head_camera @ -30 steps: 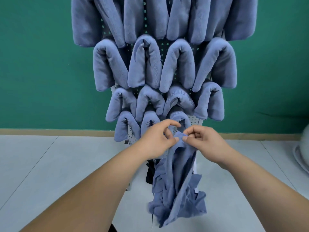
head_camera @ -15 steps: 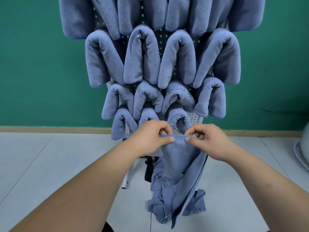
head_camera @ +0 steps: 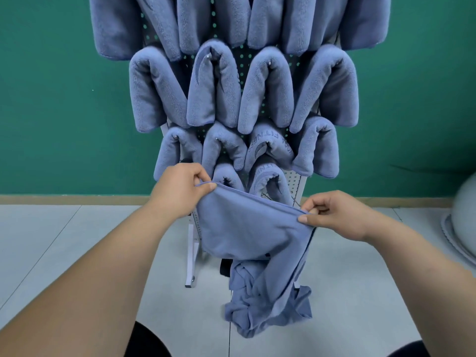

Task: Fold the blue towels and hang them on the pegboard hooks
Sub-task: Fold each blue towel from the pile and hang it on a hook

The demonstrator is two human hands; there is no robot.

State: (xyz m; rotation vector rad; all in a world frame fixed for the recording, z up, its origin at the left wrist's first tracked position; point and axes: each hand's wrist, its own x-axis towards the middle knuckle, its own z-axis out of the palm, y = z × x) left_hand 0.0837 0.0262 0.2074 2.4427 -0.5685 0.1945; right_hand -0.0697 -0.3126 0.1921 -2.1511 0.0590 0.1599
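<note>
A loose blue towel (head_camera: 247, 233) hangs in front of the pegboard, its top edge stretched between both hands. My left hand (head_camera: 180, 189) pinches the left end of that edge, higher up. My right hand (head_camera: 334, 217) pinches the right end, lower. The towel's lower part hangs crumpled near the floor. Behind it stands the pegboard (head_camera: 293, 180), covered by several folded blue towels (head_camera: 213, 83) draped over hooks in rows. A bare patch of pegboard shows at the lower right, just above my right hand.
The pegboard's white stand leg (head_camera: 192, 253) rests on the pale tiled floor (head_camera: 64, 240). A green wall (head_camera: 51, 99) lies behind. A pale round object (head_camera: 461, 228) sits on the floor at the right edge.
My hands have drawn apart along the towel's top edge, the left going up and left, the right going right. The bunched towel has spread into a flat panel.
</note>
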